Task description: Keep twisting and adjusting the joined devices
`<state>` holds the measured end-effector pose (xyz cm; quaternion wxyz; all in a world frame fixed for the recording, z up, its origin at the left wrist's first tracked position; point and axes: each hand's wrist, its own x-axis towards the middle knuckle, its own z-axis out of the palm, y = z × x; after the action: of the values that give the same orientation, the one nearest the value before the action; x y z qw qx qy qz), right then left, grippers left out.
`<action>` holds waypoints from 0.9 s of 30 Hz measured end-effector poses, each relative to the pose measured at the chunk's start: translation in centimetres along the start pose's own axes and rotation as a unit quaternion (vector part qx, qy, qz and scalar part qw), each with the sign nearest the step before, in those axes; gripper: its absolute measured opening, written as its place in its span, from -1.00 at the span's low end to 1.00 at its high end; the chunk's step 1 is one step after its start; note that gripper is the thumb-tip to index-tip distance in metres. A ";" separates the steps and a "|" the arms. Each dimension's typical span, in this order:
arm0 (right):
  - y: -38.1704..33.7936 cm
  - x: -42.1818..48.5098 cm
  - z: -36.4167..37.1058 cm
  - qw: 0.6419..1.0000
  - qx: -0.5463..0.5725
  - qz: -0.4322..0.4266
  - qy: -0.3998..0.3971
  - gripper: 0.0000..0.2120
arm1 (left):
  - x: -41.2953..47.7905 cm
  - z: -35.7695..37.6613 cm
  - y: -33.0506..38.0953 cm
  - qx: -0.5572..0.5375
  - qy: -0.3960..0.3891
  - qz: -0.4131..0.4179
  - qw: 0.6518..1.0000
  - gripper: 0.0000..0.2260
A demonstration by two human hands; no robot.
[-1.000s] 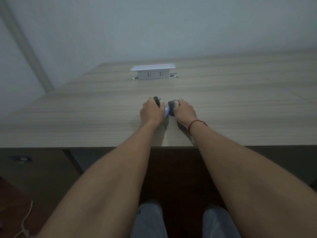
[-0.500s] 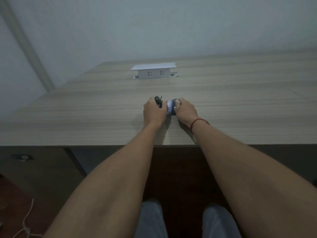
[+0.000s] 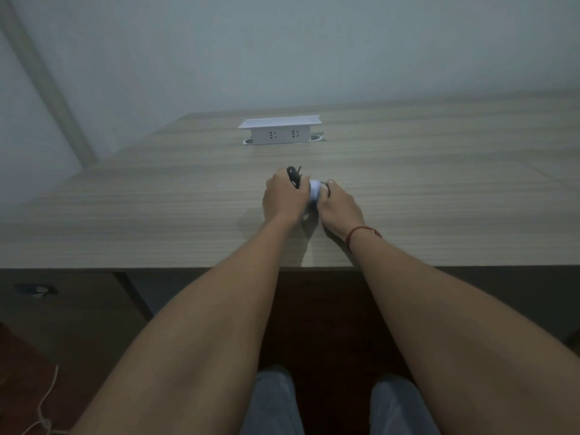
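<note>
Fingers (image 3: 299,188) of the left hand (image 3: 284,197) are curled round a small black object (image 3: 293,175), whose top and a thin black stub stick out above the knuckles. Fingers (image 3: 328,188) of the right hand (image 3: 337,208) curl against a small white object (image 3: 314,191) that sits between the two hands; what either piece is cannot be told. Both hands meet low over the bench (image 3: 157,215), midway along its width and nearer its front edge than its back edge. A red string (image 3: 361,233) circles the right wrist. Toward the back edge, well apart from the hands, a white socket box (image 3: 281,130) stands raised from the bench top, its two outlets facing the person.
</note>
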<state>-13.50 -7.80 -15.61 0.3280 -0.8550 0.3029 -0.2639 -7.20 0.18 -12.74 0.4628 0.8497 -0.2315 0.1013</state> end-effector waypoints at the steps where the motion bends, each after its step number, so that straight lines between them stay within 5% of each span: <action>1: 0.0 -0.1 0.0 1.000 0.006 -0.002 0.011 -0.72 | 0.3 0.0 -0.3 0.050 -0.021 0.001 0.999 -0.69; 4: -0.1 -0.2 -0.1 1.000 0.010 -0.004 0.023 -0.68 | 1.7 -1.3 -1.2 0.120 -0.058 -0.015 0.991 -0.65; 8: 0.1 -0.3 0.1 0.999 -0.031 -0.005 0.014 -0.44 | 2.7 -2.0 -2.1 0.008 -0.004 -0.065 0.998 -0.65; 14: 0.9 0.1 0.0 0.999 -0.029 -0.014 -0.010 -0.35 | 2.0 -0.1 -2.2 -0.100 -0.066 -0.092 0.989 -0.71; 21: 0.9 -0.2 -0.4 0.999 0.036 -0.025 -0.018 -0.37 | 1.7 0.0 -2.6 -0.130 0.044 -0.093 0.986 -0.65; 27: 1.6 0.7 -0.7 0.998 0.038 -0.035 -0.041 -0.34 | 2.9 -0.9 -3.0 -0.008 -0.047 -0.064 0.997 -0.62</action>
<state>-14.05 -9.56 -16.12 0.3631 -0.8619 0.2491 -0.2515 -3.17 1.49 -13.34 0.4640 0.8628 -0.1988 0.0293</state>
